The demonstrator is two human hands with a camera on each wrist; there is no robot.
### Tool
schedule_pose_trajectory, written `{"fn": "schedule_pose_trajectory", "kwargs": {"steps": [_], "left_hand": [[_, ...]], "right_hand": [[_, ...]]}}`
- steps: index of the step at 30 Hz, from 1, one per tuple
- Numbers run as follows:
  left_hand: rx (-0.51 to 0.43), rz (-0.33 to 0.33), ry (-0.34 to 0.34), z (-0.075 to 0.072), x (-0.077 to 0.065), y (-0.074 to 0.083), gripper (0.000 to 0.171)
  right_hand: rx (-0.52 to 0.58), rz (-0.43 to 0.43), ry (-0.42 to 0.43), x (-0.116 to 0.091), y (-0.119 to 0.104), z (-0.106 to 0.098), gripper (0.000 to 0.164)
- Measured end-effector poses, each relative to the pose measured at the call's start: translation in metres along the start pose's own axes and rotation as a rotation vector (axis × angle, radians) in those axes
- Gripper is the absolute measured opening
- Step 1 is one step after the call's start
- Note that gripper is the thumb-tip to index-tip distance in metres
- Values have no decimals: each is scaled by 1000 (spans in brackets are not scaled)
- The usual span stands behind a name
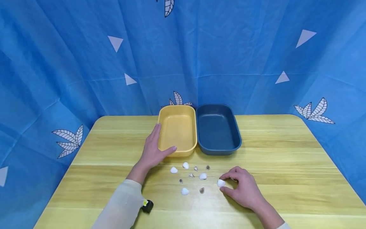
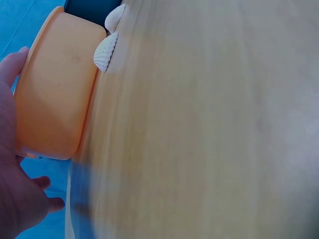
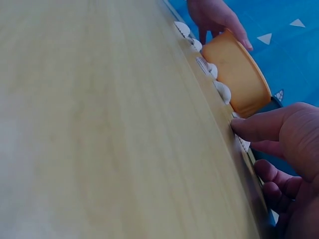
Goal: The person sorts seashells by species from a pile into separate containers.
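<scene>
White shell [image 1: 221, 182] sits at the table [image 1: 286, 197], pinched between the right hand's [image 1: 244, 189] thumb and fingertips in the head view. Left wrist: the left hand's [image 2: 11, 149] thumb and fingers spread beside the yellow tray [image 2: 55, 84]. Right wrist: picking up seems underway; next calls for steady lifting.

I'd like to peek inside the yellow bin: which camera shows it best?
The head view: the yellow bin shows its rim and inside from above. Both wrist views show mainly its outer side.
</scene>
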State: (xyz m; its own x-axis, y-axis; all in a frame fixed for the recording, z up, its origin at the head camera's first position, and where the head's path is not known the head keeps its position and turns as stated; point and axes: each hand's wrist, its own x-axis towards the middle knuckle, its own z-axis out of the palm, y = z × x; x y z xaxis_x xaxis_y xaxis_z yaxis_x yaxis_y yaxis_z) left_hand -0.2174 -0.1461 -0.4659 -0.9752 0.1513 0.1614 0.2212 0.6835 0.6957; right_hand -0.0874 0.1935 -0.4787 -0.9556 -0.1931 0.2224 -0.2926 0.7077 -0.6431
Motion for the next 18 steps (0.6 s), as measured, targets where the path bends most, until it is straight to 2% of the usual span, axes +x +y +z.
{"fn": "schedule_pose_trajectory", "kwargs": {"steps": [8,18], "left_hand": [[7,13,-3,0,1,-1,113],[9,1,-2,0,1,0,115]], "right_hand": [[-10,-42,33,1,1,1,25],[-34,-19,27,0,4,2,26]]}}
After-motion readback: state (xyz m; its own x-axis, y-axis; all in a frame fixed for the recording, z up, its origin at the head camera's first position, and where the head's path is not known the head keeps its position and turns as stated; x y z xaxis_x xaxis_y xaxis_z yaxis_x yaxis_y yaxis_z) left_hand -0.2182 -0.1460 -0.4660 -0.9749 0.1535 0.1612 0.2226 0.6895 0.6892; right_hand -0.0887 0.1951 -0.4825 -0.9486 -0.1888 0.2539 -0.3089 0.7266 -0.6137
